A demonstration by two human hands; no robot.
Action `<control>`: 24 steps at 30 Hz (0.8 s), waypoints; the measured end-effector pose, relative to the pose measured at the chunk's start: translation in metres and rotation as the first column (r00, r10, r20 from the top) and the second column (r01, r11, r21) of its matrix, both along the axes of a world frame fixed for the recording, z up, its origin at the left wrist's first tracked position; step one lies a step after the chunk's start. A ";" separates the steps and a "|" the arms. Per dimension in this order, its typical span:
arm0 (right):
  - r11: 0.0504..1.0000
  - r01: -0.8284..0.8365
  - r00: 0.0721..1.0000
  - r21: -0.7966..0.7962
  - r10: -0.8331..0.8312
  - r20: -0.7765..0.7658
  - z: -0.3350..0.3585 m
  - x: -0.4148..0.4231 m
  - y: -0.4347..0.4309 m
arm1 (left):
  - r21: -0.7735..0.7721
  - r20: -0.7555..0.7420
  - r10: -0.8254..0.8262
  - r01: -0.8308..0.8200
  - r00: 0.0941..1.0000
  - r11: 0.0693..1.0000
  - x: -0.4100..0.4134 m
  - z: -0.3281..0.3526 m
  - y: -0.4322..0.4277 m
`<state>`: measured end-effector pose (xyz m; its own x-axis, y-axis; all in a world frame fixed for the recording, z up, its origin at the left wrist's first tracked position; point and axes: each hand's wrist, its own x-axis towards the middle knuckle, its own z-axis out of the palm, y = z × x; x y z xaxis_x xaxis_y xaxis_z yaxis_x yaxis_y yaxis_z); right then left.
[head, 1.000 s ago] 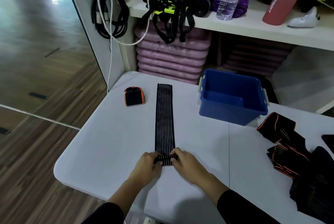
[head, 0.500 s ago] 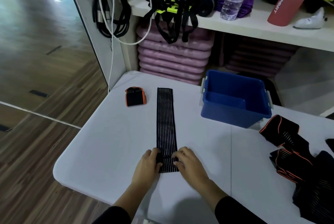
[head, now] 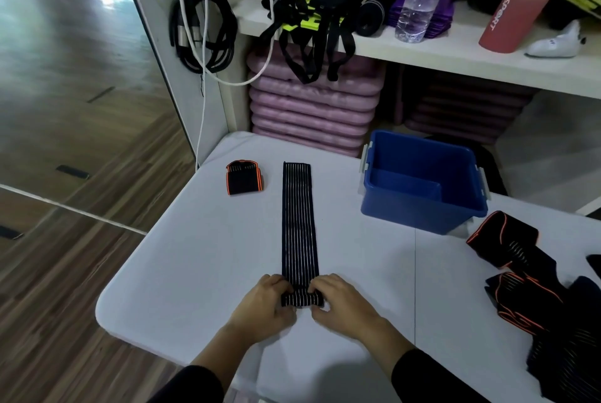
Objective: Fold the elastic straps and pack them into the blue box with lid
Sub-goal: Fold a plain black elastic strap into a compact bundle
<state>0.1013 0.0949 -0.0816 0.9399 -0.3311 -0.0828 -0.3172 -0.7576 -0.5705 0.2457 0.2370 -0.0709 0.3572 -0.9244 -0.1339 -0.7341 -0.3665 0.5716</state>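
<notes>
Black strap [head: 300, 223] end now rolled over, gripped by left hand [head: 263, 305] and right hand [head: 341, 302].

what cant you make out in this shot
- Head view: rolled end of the striped strap, partly covered by the left hand and right hand; number of turns unclear.
- Head view: blue box floor, near part hidden by its front wall.
- Head view: strap pile at right, cut off by the frame edge.
</notes>
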 end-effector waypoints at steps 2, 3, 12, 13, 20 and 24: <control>0.993 0.078 0.997 0.094 -0.076 -0.018 0.003 0.001 0.003 | -0.016 -0.101 0.081 -0.083 0.992 0.996 0.000 0.003 -0.003; 0.978 0.131 0.991 0.163 -0.128 -0.026 0.004 0.003 0.004 | -0.013 -0.148 0.126 -0.130 0.981 0.991 -0.001 0.005 -0.005; 0.867 0.393 0.919 0.307 -0.375 -0.118 -0.006 0.009 0.007 | 0.094 -0.158 0.428 -0.418 0.890 0.904 -0.018 -0.001 -0.018; 0.861 0.400 0.916 0.315 -0.382 -0.121 -0.006 0.009 0.007 | 0.109 -0.117 0.430 -0.418 0.895 0.902 -0.019 -0.001 -0.018; 0.961 0.187 0.981 0.205 -0.193 0.006 -0.002 0.003 0.007 | -0.053 -0.062 0.238 -0.241 0.969 0.969 -0.010 -0.007 -0.004; 0.987 0.036 0.999 0.157 -0.035 -0.010 0.000 0.000 -0.001 | -0.014 0.006 0.030 -0.030 1.000 0.999 -0.001 -0.011 0.004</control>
